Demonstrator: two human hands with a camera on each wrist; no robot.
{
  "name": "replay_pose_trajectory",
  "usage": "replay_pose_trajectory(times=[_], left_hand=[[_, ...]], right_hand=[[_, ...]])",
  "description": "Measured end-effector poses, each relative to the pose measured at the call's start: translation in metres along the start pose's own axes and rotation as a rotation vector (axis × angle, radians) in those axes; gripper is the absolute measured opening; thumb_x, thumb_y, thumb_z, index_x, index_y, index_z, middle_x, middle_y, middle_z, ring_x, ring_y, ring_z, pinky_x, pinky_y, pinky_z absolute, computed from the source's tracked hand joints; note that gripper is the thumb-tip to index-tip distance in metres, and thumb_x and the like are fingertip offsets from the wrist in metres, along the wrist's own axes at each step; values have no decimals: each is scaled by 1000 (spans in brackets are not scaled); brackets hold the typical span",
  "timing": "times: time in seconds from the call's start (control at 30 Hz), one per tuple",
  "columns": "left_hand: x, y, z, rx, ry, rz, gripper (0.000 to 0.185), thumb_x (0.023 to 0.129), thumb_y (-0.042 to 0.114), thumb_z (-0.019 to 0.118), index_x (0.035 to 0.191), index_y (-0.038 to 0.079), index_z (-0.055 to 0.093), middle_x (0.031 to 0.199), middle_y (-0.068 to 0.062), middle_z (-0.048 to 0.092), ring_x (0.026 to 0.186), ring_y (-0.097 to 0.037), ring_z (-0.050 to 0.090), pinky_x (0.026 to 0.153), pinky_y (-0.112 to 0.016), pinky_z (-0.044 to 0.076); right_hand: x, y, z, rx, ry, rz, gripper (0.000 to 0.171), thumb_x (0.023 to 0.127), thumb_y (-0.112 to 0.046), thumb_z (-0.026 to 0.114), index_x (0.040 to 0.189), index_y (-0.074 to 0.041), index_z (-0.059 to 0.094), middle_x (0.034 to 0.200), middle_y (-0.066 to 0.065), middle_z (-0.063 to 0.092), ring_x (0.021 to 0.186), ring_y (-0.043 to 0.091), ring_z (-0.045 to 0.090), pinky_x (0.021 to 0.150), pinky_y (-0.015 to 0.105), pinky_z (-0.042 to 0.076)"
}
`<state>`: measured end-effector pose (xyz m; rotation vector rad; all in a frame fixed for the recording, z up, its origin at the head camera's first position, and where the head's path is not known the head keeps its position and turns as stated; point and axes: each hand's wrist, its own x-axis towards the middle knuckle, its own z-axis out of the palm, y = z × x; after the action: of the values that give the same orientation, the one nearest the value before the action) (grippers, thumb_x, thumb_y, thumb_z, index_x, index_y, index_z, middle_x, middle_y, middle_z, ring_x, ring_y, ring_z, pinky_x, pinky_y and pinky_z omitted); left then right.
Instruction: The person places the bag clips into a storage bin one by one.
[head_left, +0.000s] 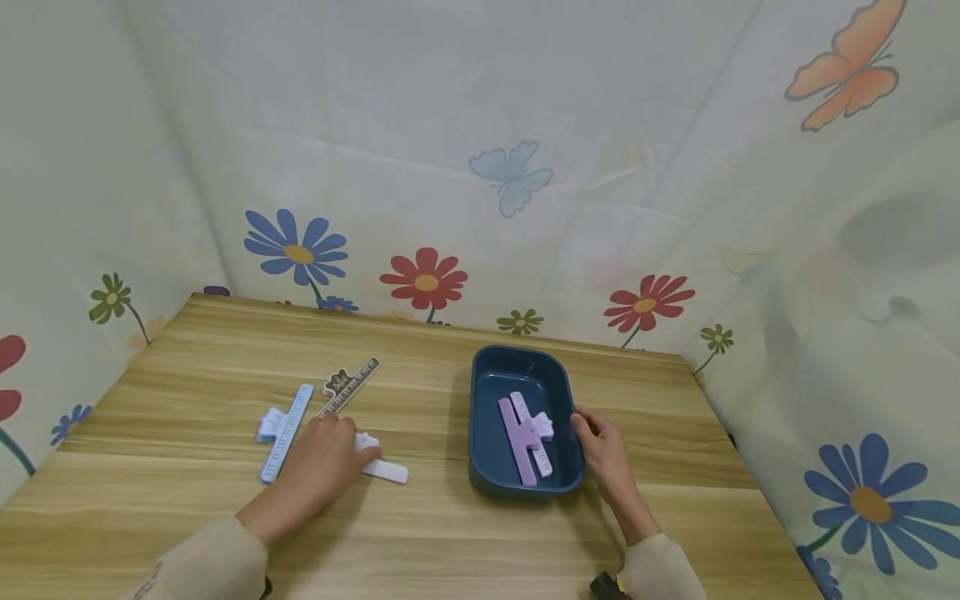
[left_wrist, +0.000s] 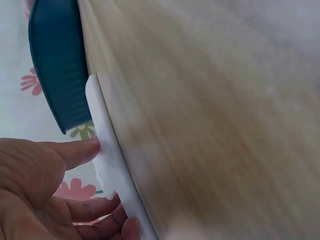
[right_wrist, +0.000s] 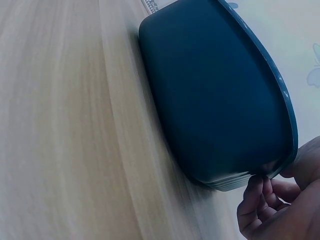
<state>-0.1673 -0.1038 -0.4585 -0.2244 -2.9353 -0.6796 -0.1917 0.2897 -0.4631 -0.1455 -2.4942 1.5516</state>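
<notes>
Flowered cloth walls surround the wooden table (head_left: 420, 533). On it, the left hand (head_left: 318, 467) pinches a white plastic ruler clip (head_left: 384, 468), while the right hand (head_left: 603, 454) grips the near right rim of a dark blue plastic tray (head_left: 487, 392) holding a purple ruler clip (head_left: 525, 433).

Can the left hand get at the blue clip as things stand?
Probably yes: the blue clip lies bare on the table beside the left hand, nothing between them, though that hand now holds the white clip.

bare wood btwn white clip (head_left: 384, 468) & tray (head_left: 480, 467)
</notes>
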Motion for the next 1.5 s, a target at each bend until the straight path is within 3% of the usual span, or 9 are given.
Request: replay_pose_trajectory(times=[0.5,0.83,1.07,1.23,1.37,1.5], left_hand=[[2,6,-1,4,-26,13,42,84,23,79,56,11,50,62,-9,51,57,-24,48,46,-36,40],[-3,5,2,4,-1,41,36,78,17,77,56,12,50,65,-8,50,60,-23,47,51,-39,41],[-8,5,-5,-89,6,10,23,79,17,78,76,-2,65,73,-10,56,62,-22,50,51,-34,43],[-10,5,-12,-164,33,31,38,78,16,79,101,-13,71,85,-19,66,69,-23,57,54,-32,49],[-11,3,-18,-199,91,69,45,81,15,77,115,-12,69,103,-24,70,85,-30,63,64,-38,55],[-10,0,-25,-208,144,115,46,84,17,76,123,-6,69,111,-19,70,100,-31,62,77,-45,55]], right_hand=[[0,-1,0,-1,-5,6,33,106,-13,59,131,8,65,125,24,68,107,28,62,82,16,48],[0,-2,0,-8,-6,11,33,106,-13,59,131,8,65,125,24,67,107,28,62,82,16,48],[1,-2,0,-4,-9,14,32,106,-11,58,130,8,66,125,25,67,107,30,62,81,16,49],[1,-1,0,-6,-7,15,33,106,-12,59,131,8,65,125,25,67,107,29,62,81,15,49],[0,-2,0,-10,1,1,33,106,-13,59,130,9,65,124,25,68,106,27,63,82,16,49],[1,-2,0,-5,1,-6,32,106,-11,58,129,10,66,124,26,68,104,26,63,81,16,49]])
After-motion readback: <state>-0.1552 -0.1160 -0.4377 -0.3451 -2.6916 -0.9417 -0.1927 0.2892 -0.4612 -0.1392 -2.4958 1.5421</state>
